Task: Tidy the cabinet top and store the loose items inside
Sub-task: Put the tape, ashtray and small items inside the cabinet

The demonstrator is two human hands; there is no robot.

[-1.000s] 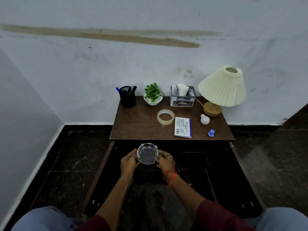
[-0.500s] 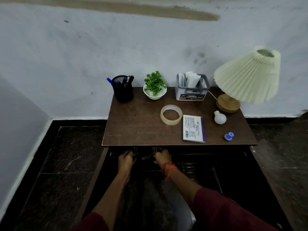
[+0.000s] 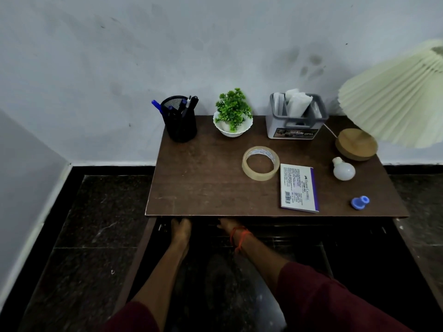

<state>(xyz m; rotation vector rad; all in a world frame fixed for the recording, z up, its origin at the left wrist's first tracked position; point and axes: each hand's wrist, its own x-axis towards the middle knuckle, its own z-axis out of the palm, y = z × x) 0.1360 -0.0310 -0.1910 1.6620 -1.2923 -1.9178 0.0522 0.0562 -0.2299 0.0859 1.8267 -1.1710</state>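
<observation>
While both forearms reach under the front edge of the brown bench (image 3: pixel 206 188), the left hand (image 3: pixel 181 230) and right hand (image 3: pixel 227 226) show only to the knuckles, their fingers hidden inside the dark cabinet, so spread or pressed together cannot be told. Above and beyond the fingers, on the bench: tape roll (image 3: pixel 260 162), booklet (image 3: pixel 299 188) touching or just beside it, white bulb (image 3: pixel 343 169), blue cap (image 3: pixel 360 202) far right. Farther back stand the pen holder (image 3: pixel 179 121), potted plant (image 3: pixel 233 113), grey caddy (image 3: pixel 296 117) and lamp (image 3: pixel 393 97).
</observation>
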